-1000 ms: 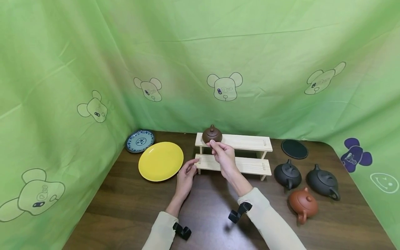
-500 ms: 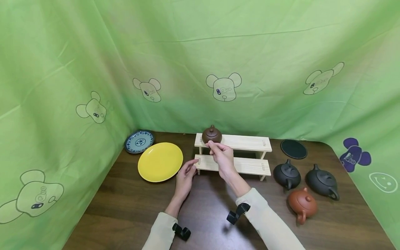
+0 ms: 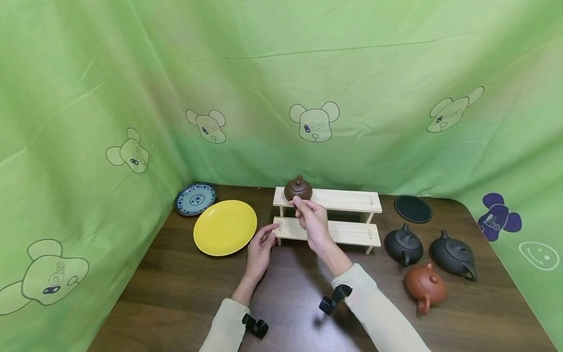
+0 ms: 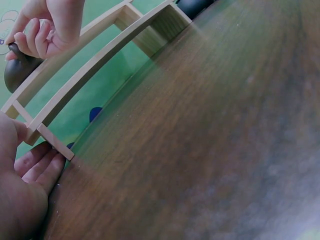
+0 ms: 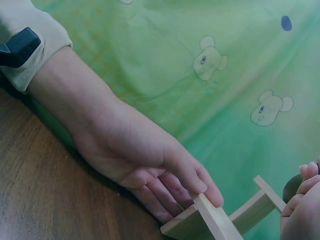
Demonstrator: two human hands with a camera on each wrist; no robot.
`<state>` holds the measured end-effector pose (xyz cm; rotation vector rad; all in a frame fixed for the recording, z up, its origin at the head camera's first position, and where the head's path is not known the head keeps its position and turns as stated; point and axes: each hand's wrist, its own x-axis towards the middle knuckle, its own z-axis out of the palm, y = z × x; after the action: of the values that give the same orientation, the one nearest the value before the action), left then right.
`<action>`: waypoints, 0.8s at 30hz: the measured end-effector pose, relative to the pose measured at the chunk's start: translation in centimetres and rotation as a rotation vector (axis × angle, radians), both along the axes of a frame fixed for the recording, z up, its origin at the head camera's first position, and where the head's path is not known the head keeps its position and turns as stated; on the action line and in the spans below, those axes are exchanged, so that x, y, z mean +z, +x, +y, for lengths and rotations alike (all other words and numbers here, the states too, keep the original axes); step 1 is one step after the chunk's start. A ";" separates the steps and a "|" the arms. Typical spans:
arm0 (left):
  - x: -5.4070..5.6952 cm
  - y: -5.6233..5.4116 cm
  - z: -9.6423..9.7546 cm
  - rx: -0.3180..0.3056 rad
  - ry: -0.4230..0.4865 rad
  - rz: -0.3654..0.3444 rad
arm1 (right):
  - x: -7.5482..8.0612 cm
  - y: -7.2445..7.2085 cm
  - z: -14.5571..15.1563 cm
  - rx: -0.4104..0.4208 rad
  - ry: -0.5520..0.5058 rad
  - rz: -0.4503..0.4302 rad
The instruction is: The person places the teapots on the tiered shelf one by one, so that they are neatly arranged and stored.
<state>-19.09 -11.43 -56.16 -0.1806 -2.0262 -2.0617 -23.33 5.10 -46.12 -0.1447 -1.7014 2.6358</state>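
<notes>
A small dark brown teapot [image 3: 298,189] sits upright on the left end of the upper board of a pale wooden two-step stand [image 3: 345,199]. My right hand [image 3: 314,227] pinches its handle between thumb and fingers; the handle [image 4: 20,54] shows best in the left wrist view. At the lower step's left end, my left hand [image 3: 258,254] holds the board's edge, with thumb and index finger at the top. Its other fingers curl beside the stand's leg [image 4: 56,142]. Most of the teapot is hidden behind the right hand in the right wrist view.
Left of the stand lie a yellow plate [image 3: 225,228] and a blue patterned plate [image 3: 196,199]. To the right are two black teapots [image 3: 403,245], a reddish-brown teapot [image 3: 425,284] and a dark round mat [image 3: 413,209]. Green cloth [image 3: 246,73] hangs behind the table.
Both hands keep their places at the teapot and the stand. The head view has shifted very slightly; nothing else has visibly moved.
</notes>
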 end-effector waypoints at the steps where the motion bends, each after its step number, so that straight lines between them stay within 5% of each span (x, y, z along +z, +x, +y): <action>1: 0.0 0.0 0.0 0.002 0.001 -0.003 | 0.1 0.0 0.0 0.003 0.000 -0.002; 6: 0.3 0.1 0.0 -0.007 0.014 -0.068 | 0.2 0.1 -0.1 0.004 -0.001 0.000; 19: 0.4 0.0 0.1 0.006 0.010 -0.111 | -0.2 0.1 0.1 -0.001 0.026 0.016; 24: 0.3 0.0 0.0 -0.009 0.009 -0.075 | -0.2 0.0 0.2 0.000 0.033 0.020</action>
<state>-19.07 -11.43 -55.83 -0.1128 -2.0623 -2.1129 -23.28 5.29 -46.31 -0.1173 -1.7377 2.5989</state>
